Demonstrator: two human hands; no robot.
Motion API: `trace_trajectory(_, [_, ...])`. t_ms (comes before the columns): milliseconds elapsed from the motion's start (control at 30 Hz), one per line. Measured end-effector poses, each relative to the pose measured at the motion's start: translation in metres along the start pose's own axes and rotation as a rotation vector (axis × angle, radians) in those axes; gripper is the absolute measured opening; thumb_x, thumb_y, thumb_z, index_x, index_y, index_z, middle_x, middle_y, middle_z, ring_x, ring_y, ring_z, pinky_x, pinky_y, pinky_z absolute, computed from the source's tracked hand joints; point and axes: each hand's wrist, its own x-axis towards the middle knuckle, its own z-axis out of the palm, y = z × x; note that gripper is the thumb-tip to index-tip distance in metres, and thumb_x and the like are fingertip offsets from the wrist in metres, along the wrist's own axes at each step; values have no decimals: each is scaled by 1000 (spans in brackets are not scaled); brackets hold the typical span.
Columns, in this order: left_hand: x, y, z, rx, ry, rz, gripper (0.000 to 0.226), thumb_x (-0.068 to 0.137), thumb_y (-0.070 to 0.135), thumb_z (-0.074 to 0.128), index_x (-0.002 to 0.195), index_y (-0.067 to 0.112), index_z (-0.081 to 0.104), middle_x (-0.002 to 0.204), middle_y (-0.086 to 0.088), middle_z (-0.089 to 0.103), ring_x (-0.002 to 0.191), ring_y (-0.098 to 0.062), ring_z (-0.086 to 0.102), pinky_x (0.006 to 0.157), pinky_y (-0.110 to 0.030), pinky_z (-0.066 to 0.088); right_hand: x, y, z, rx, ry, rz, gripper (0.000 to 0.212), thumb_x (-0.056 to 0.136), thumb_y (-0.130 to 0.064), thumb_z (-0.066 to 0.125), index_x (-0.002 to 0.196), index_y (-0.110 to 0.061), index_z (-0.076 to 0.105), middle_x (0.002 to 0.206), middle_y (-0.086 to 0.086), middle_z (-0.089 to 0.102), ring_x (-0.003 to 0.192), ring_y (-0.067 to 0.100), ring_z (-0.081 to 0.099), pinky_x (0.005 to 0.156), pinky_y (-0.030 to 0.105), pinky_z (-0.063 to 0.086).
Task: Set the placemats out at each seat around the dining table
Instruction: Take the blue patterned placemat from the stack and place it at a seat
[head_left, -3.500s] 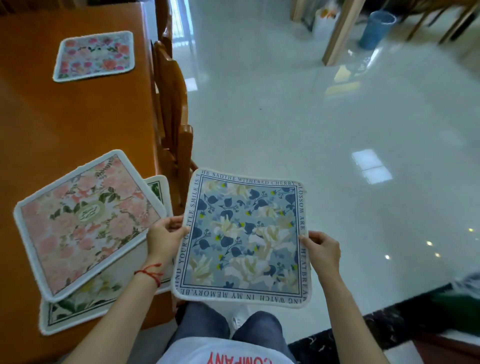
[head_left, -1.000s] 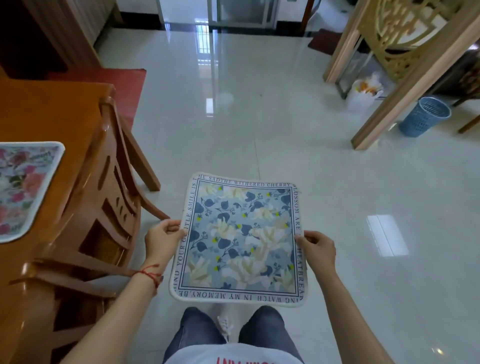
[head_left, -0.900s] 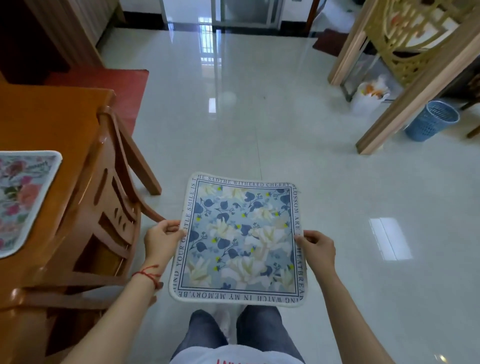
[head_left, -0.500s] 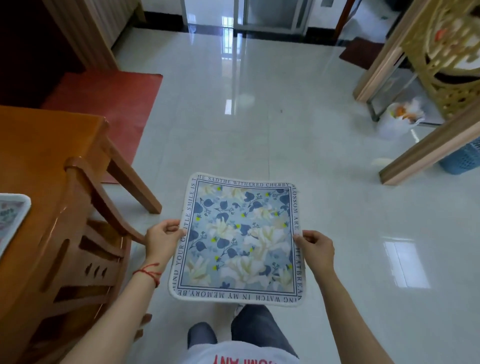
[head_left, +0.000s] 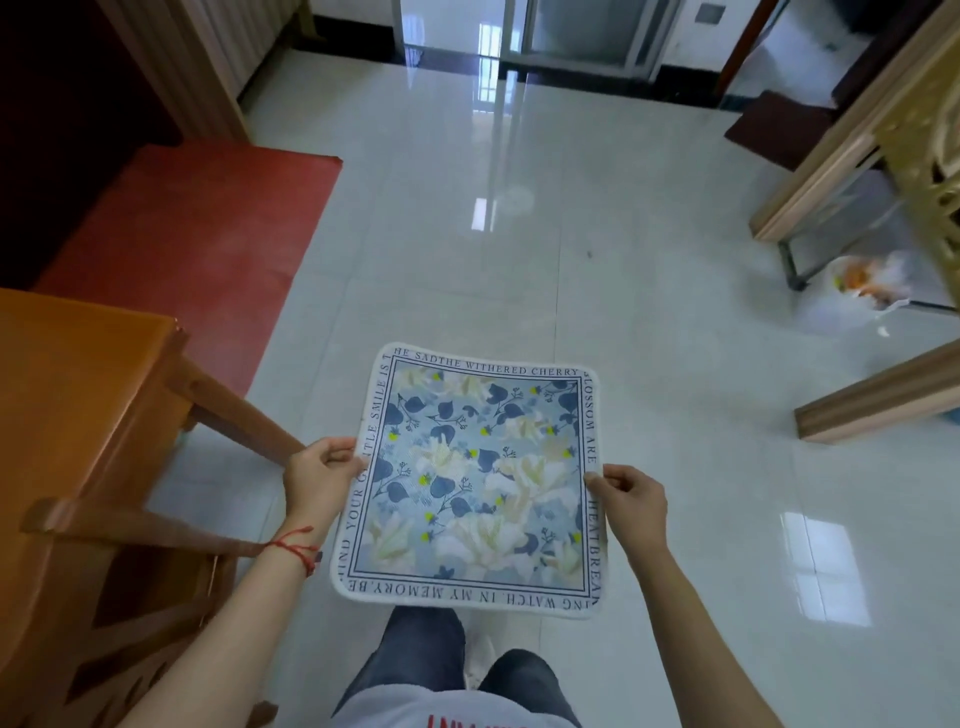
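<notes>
I hold a blue floral placemat (head_left: 472, 483) with a lettered white border flat in front of me, above the floor. My left hand (head_left: 319, 473) pinches its left edge and my right hand (head_left: 631, 493) pinches its right edge. The corner of the orange wooden dining table (head_left: 78, 374) lies at the left. No other placemat is in view.
A wooden chair (head_left: 104, 545) stands against the table at the lower left. A red mat (head_left: 192, 234) lies on the glossy white tile floor beyond the table corner. A wooden partition base (head_left: 878, 400) and a white plastic bag (head_left: 857, 291) are at the right.
I have walked forward along the table past the chairs. The pink placemats on the table have slipped out of view at the left. Both hands keep the same hold on the blue placemat.
</notes>
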Motion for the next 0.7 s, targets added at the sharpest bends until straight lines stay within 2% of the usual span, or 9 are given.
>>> trace_trajectory(167, [84,42,10,-10,-12,-13,20,75,-4,68,92,7,65,78,-6,64,81,-27,62,80,-34,51,65,-58,40,20,0,-21,4,77,-12,70,80,-11,68,69,-1,66,67,16,62,73,30,49])
trace_trajectory(267, [131,72,9,-5,30,-31,22,75,-2,70,94,6,66,86,-11,67,82,-27,64,85,-38,52,103,-101,65,10,-17,-29,7,77,-12,69,83,-9,69,70,-1,66,66,14,61,73,29,48])
trace_trajectory(367, [170,101,5,-5,50,-14,24,75,0,69,98,4,66,89,-12,67,83,-27,64,84,-36,52,136,-141,88,21,-24,-53,9,77,-13,69,85,-9,69,72,-1,67,65,12,61,68,25,48])
trace_trajectory(533, [223,136,-4,-23,90,-26,23,76,0,69,99,5,66,88,-9,66,81,-24,62,81,-34,51,179,-196,125,8,-76,-88,5,77,-12,69,76,-16,66,67,-3,65,64,12,61,71,28,48])
trace_trajectory(700, [274,160,-13,-29,160,-42,24,76,-1,69,99,3,66,87,-10,66,79,-24,63,78,-33,51,232,-249,166,-39,-160,-141,3,76,-12,70,78,-12,68,63,-4,63,60,12,58,68,28,47])
